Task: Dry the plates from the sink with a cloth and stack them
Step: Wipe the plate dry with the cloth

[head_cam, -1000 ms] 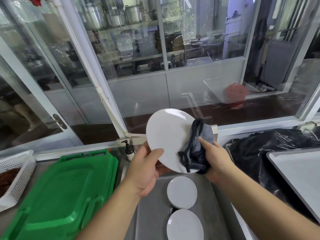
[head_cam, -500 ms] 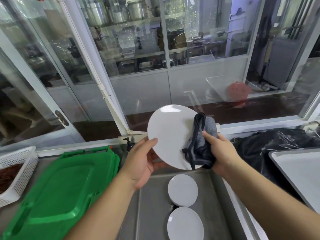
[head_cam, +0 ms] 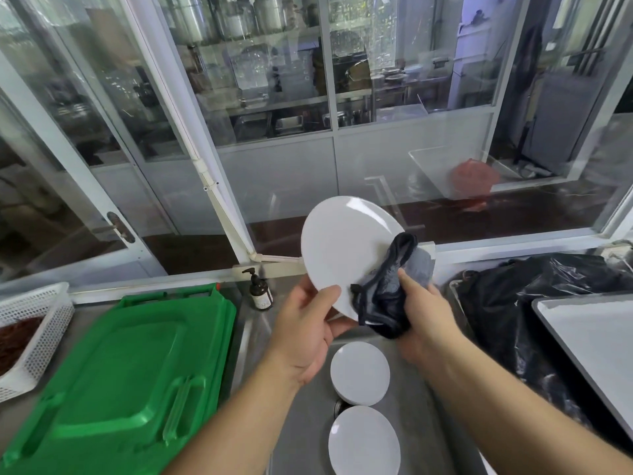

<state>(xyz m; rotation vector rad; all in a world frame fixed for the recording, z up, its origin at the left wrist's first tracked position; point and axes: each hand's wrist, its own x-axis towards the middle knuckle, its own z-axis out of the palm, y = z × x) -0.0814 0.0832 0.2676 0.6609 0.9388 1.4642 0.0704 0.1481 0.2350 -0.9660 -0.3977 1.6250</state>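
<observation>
- White plate held tilted, nearly on edge, above the far end of the steel sink; its face is turned toward the camera.
- Left hand grips the plate's lower rim: thumb laid on the front face, fingers curled behind the rim.
- Right hand holds a dark grey cloth bunched against the plate's lower right edge; thumb presses on the cloth, fingers wrapped under it. The cloth's black trim folds over the rim onto the plate's face.
- Two more white plates lie in the sink basin below the hands: one stack-like plate toward the far end, another nearer the camera. The two are just beside each other, with the drain partly visible between them. Whether the farther one is a single plate or several cannot be told.
- Green plastic crate lid rests on the counter left of the sink.
- White perforated basket with brown contents stands at the left edge of the counter.
- Brown pump bottle stands upright at the counter's back edge, between the green lid and the sink.
- Black plastic bag lies right of the sink; a pale tray sits at the right edge, overlapping it.
</observation>
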